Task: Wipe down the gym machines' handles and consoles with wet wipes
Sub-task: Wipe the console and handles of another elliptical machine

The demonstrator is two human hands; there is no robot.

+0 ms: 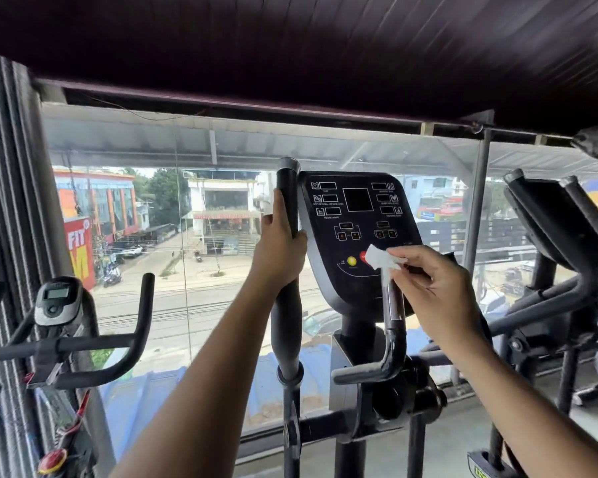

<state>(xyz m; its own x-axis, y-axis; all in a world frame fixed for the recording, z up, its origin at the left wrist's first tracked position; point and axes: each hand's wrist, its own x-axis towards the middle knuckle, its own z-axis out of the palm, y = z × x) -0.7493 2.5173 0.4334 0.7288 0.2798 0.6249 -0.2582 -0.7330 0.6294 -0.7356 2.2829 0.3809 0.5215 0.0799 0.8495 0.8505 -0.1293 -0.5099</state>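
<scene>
Near the middle of the frame stands an elliptical trainer, its black console [358, 232] tilted back toward the person, with dark display windows along the top, small button clusters lower down and a yellow button [351, 260] near the lower left of the panel.

The left hand [279, 251] is wrapped round the upright black moving handle [288, 215] just left of the console, fingers curled behind the bar and thumb across its right side. The handle's grey-capped top rises above the hand, and its thicker padded part runs down below the wrist.

The right hand [432, 284] pinches a crumpled white wet wipe [382, 262] between thumb and fingertips, the remaining fingers loosely bent. The wipe lies against the lower part of the console, just right of the yellow button and covering most of a red button beside it. Part of the wipe hangs down over the top of the fixed handle [392, 305], whose silvery sensor section stands directly below before the bar bends left into a black grip.

At the lower left of the frame is a spin bike's curved handlebar [137, 326] with a small grey monitor [56, 300]. At the right edge stands another elliptical [553, 222] with its own dark console. Behind everything a large glass window [201, 215] looks down on a street with buildings and parked vehicles.
</scene>
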